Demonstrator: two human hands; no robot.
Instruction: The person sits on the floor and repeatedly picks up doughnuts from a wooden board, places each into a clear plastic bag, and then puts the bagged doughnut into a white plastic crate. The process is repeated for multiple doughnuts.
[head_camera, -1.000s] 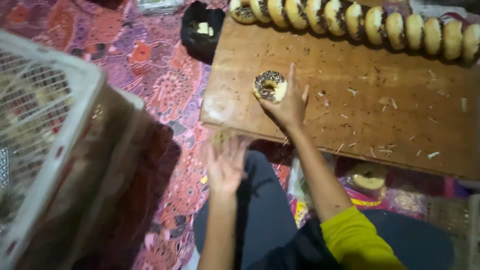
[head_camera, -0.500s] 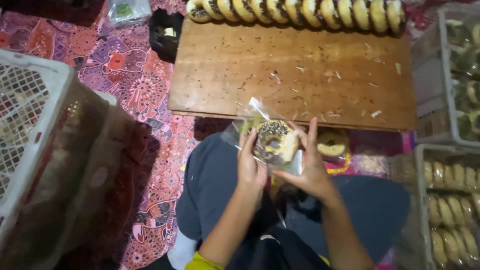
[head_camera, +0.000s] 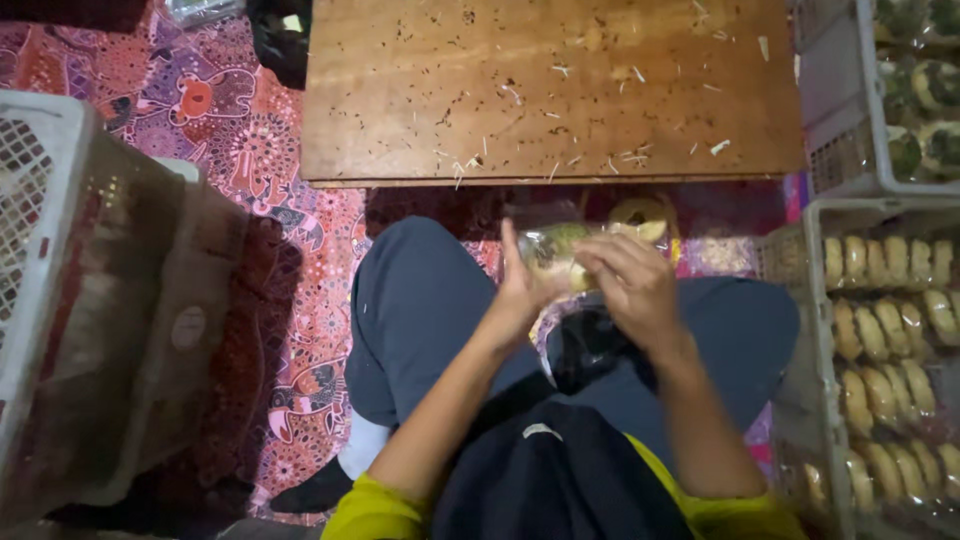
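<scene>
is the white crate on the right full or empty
Full, or close to it: the white crate holds packed rows of pale wrapped pastries standing on edge, from its far end to the picture's bottom edge.

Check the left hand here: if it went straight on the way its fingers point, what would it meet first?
The left hand points up-frame, fingers against the wrapped doughnut. Straight on, it would probably meet the near edge of the wooden board first, though the depth between them is unclear.

Brown wooden low table (head_camera: 560, 90) — pale crumb specks; red-purple floral patterned mat (head_camera: 250, 170); grey trousers (head_camera: 420, 310); yellow sleeves (head_camera: 375, 512).
</scene>
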